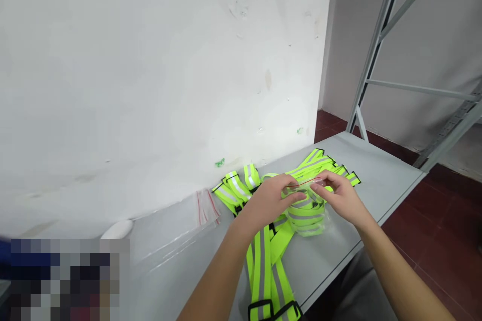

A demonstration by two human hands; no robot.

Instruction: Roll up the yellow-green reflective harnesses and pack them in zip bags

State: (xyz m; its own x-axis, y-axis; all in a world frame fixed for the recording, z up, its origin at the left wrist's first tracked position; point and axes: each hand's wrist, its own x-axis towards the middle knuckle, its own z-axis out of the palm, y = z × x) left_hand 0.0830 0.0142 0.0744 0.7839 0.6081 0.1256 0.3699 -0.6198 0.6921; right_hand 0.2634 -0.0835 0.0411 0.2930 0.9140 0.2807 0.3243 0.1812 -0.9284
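A clear zip bag (307, 215) with a red seal line hangs between my two hands, a folded neon-yellow reflective strap (304, 218) inside it. My left hand (273, 194) pinches the bag's top edge at its left end. At the right end of the same edge, my right hand (341, 194) grips it between thumb and fingers. Under and behind the bag lie more neon-yellow reflective straps (263, 261) with grey stripes and black buckles. Part of the strap pile is hidden by my hands and the bag.
Flat clear zip bags (176, 225) with red seals lie on the grey table (376, 170) to the left. A white wall (169, 85) borders the table's back. A grey metal rack (371, 60) stands beyond the right end. The lower left corner is blurred out.
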